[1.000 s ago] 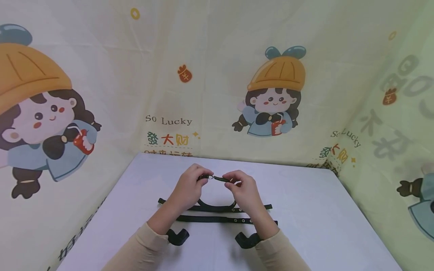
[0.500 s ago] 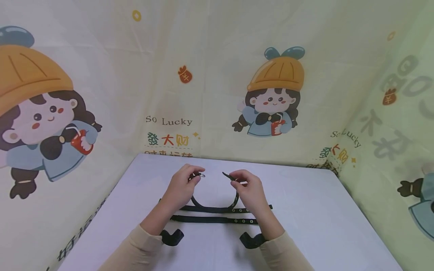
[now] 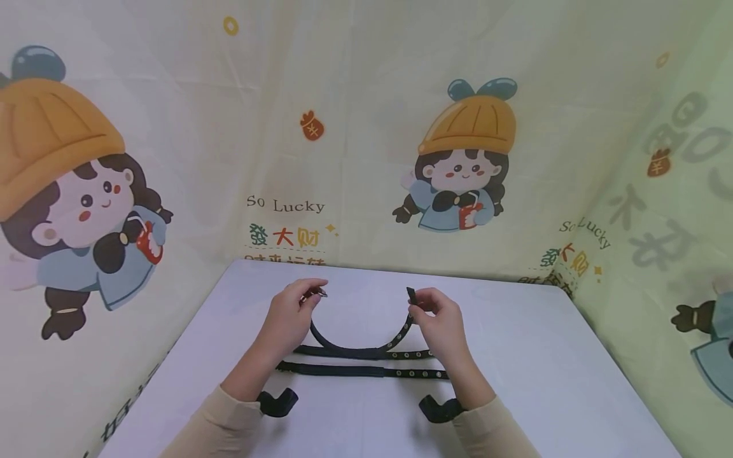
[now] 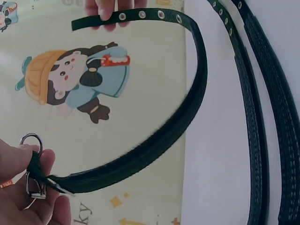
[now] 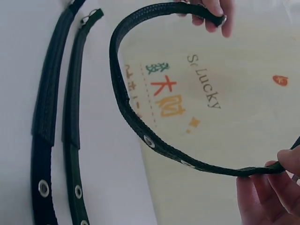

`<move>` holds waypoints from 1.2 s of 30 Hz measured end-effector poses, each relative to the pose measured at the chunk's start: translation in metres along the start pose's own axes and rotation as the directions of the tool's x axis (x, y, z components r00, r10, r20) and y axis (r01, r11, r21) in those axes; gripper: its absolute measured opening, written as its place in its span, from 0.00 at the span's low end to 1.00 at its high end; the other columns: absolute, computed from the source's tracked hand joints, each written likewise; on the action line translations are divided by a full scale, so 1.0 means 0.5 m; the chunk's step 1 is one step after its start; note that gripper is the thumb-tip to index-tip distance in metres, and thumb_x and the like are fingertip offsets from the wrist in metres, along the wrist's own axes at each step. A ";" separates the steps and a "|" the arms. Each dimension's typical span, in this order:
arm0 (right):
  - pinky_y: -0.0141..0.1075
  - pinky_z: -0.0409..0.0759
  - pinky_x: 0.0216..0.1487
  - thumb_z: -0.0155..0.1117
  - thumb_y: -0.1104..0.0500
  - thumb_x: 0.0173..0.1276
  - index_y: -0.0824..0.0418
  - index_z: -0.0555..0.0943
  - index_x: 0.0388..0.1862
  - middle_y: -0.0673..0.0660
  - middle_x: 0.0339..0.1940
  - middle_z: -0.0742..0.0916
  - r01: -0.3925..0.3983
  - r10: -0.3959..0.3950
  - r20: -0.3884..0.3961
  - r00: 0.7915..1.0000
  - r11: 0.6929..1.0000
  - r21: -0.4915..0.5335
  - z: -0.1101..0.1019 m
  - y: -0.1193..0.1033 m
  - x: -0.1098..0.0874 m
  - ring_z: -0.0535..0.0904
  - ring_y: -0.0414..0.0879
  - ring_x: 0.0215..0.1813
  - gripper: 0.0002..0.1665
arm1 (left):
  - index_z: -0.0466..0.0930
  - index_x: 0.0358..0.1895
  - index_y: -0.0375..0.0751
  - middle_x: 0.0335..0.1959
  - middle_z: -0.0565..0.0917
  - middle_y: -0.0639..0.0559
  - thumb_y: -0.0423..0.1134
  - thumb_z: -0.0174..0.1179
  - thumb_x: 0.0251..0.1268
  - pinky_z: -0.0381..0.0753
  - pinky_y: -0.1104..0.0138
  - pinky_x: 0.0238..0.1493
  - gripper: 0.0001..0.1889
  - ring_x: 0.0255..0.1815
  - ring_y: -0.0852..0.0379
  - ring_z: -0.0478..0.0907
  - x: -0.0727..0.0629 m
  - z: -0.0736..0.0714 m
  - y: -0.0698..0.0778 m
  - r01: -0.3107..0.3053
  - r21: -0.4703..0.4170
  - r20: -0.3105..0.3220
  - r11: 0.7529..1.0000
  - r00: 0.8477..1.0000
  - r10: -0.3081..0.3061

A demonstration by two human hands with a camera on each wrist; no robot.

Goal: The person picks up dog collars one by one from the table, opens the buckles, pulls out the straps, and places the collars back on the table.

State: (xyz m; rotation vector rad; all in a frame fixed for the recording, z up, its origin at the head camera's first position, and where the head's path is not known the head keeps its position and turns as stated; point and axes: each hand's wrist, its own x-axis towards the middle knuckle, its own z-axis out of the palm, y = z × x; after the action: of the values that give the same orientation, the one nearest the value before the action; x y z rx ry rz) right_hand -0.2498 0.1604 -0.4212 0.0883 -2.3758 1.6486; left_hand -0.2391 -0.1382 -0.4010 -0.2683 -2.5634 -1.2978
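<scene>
A dark collar (image 4: 136, 164) with metal eyelets hangs in a U-shaped curve between my two hands. My left hand (image 3: 288, 321) pinches its buckle end; in the left wrist view, a D-ring (image 4: 40, 139) and a silver buckle (image 4: 36, 193) stick out beside the thumb. My right hand (image 3: 442, 326) holds the eyelet end between thumb and fingers, and the plain tip points up past the fingers. Below the curve, two similar collars (image 3: 343, 370) lie flat and roughly parallel on the white table (image 3: 515, 356).
Black curved pieces sit at both wrists, one by the left cuff (image 3: 279, 403) and one by the right cuff (image 3: 439, 409). A cream cloth (image 3: 366, 159) printed with cartoon figures and lettering stands behind and beside the table.
My hands have moved apart, left hand leftward and right hand rightward. The collar's two ends, close together a second ago, now stand wide apart, and its tip has turned upward.
</scene>
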 end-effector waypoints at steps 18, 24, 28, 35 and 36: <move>0.32 0.90 0.51 0.67 0.71 0.75 0.63 0.85 0.52 0.63 0.51 0.92 -0.007 0.012 -0.086 0.996 0.998 0.055 -0.035 0.039 0.000 0.92 0.55 0.51 0.10 | 0.80 0.68 0.49 0.54 0.88 0.53 0.34 0.65 0.78 0.85 0.59 0.56 0.20 0.56 0.54 0.83 -0.008 -0.022 -0.032 0.016 0.002 -0.120 1.000 0.993 -0.015; 0.34 0.91 0.48 0.63 0.77 0.73 0.61 0.81 0.60 0.65 0.54 0.91 0.036 -0.026 -0.108 0.994 0.995 0.097 -0.049 0.043 0.000 0.91 0.57 0.49 0.21 | 0.79 0.70 0.48 0.56 0.87 0.51 0.33 0.62 0.79 0.86 0.55 0.59 0.20 0.59 0.53 0.83 -0.013 -0.033 -0.038 0.033 -0.014 -0.126 0.999 0.991 -0.035; 0.34 0.91 0.47 0.63 0.77 0.73 0.60 0.81 0.59 0.63 0.53 0.92 0.040 -0.030 -0.120 0.992 0.995 0.090 -0.057 0.046 -0.001 0.92 0.54 0.48 0.20 | 0.78 0.71 0.47 0.56 0.86 0.49 0.32 0.60 0.80 0.86 0.52 0.61 0.21 0.60 0.51 0.82 -0.016 -0.038 -0.043 0.058 -0.040 -0.117 0.998 0.991 -0.062; 0.34 0.91 0.47 0.62 0.68 0.81 0.63 0.82 0.57 0.63 0.55 0.92 -0.003 0.015 -0.122 0.992 0.994 0.105 -0.073 0.053 -0.005 0.93 0.51 0.49 0.11 | 0.81 0.69 0.45 0.61 0.84 0.46 0.33 0.57 0.81 0.85 0.48 0.65 0.18 0.64 0.47 0.80 -0.025 -0.047 -0.052 0.109 -0.046 -0.109 0.993 0.988 -0.113; 0.34 0.91 0.47 0.61 0.67 0.82 0.63 0.82 0.58 0.63 0.55 0.92 -0.006 0.019 -0.122 0.992 0.995 0.105 -0.075 0.055 -0.006 0.93 0.50 0.50 0.10 | 0.81 0.68 0.45 0.62 0.84 0.46 0.33 0.57 0.81 0.85 0.48 0.65 0.17 0.64 0.47 0.80 -0.026 -0.048 -0.053 0.118 -0.048 -0.107 0.992 0.987 -0.123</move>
State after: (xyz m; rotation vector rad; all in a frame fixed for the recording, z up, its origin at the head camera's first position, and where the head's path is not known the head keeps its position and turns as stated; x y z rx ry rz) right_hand -0.2460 0.2049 -0.4344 -0.0096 -2.2044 1.7306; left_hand -0.2305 -0.1736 -0.4114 -0.0486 -2.4963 -1.3693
